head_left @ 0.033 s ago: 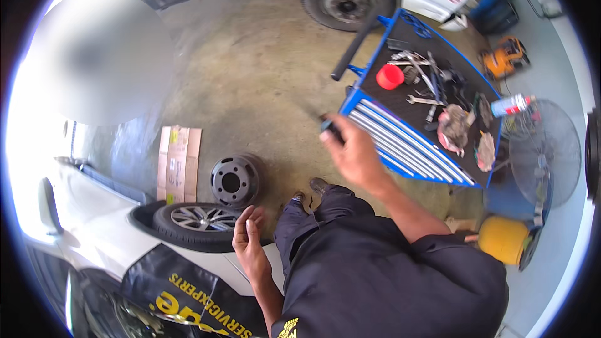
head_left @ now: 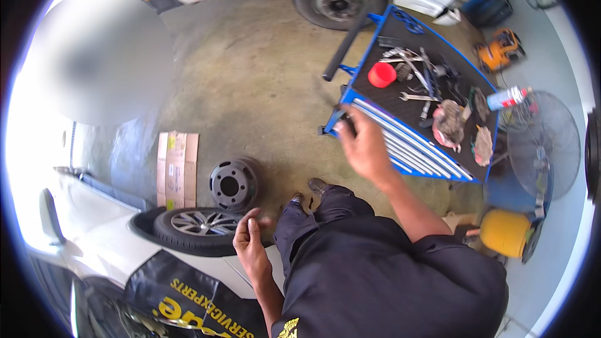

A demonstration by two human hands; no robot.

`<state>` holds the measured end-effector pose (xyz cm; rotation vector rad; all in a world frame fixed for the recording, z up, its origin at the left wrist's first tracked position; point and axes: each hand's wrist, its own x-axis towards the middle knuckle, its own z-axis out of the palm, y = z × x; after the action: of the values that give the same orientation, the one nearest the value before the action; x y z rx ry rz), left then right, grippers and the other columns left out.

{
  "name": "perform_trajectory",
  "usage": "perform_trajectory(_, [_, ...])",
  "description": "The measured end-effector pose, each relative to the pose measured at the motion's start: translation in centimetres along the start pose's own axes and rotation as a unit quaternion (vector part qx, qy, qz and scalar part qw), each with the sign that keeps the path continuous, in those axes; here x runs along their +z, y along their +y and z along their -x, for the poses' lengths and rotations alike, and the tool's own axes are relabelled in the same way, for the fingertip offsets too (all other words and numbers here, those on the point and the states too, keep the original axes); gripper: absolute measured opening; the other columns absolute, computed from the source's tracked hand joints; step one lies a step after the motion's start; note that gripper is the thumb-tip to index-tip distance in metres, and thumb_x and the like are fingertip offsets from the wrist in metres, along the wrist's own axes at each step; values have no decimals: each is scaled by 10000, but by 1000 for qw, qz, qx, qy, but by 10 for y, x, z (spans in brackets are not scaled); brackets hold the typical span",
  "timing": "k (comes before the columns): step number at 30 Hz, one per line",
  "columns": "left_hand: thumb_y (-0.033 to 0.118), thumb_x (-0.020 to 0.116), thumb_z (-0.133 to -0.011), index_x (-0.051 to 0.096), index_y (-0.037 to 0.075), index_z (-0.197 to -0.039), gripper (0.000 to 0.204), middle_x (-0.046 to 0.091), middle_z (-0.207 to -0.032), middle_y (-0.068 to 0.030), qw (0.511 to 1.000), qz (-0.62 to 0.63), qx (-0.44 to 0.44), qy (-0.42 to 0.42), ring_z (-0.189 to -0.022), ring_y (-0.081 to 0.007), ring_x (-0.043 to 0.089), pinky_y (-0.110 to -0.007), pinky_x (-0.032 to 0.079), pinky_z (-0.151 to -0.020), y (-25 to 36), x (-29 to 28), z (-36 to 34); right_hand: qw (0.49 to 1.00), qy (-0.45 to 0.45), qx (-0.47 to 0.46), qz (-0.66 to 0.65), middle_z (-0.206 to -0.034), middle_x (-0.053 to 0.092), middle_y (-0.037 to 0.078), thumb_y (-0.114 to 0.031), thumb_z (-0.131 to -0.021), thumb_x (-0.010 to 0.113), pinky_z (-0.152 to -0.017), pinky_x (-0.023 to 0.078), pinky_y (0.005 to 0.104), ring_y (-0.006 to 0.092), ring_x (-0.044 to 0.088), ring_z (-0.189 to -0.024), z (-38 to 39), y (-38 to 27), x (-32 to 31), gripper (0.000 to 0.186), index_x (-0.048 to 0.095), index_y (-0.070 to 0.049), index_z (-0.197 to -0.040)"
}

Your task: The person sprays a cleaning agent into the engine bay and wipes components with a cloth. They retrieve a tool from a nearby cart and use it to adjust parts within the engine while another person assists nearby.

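My right hand [head_left: 366, 147] is closed round a slim dark-handled tool [head_left: 344, 119] with a thin, blurred shaft. It is held in the air beside the drawer fronts of a blue tool cart [head_left: 400, 134]. My left hand [head_left: 251, 244] is raised near my waist, fingers loosely bent and partly smeared by motion, with nothing visible in it. Close by are the wheel [head_left: 203, 224] of a white car and a bare grey steel rim [head_left: 233, 183] on the floor. Wrenches [head_left: 419, 97], a red cup [head_left: 382, 75] and a dirty rag [head_left: 448, 124] lie on the cart's dark top.
A flattened cardboard box [head_left: 178, 166] lies on the floor beyond the car. A dark fender cover [head_left: 181, 294] drapes over the car. The white truck's wheel [head_left: 340, 1] stands at the far side. A spray can [head_left: 508, 97], a fan [head_left: 543, 150] and a yellow container [head_left: 504, 233] are at right.
My right hand has moved slightly right and down with the tool, closer to the cart. The cart has shifted left in view. My left hand stays nearly in place.
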<state>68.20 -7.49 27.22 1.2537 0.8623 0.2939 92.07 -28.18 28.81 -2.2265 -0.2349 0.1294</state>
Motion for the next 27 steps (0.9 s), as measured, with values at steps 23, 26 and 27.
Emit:
perform_trajectory(23, [196,544,-1138,689,23,-1012,259,600,-781,-15,994,-50,41,-93,-709,-68,507,-234,417,-671,-11,110,-29,892,322,22,318,-1412,547,188,-427,-943,755,-1087,425,557,421,494,-1336,6,300,-199,582,612,-128,-1422])
perform_trajectory(26, [293,523,-1149,674,21,-864,422,603,-707,-39,993,-42,47,-104,-677,-99,539,-262,428,-659,-11,126,-27,897,317,34,308,-1406,557,131,-405,-941,769,-1096,413,551,399,500,-1329,5,304,-186,466,672,-148,-1317])
perform_trajectory(27, [323,510,-1151,661,24,-835,461,608,-703,-47,992,-21,49,-111,-666,-110,541,-274,431,-653,-13,133,-25,903,325,43,278,-1424,547,126,-384,-944,771,-1095,409,565,387,482,-1352,6,308,-188,410,693,-145,-1268])
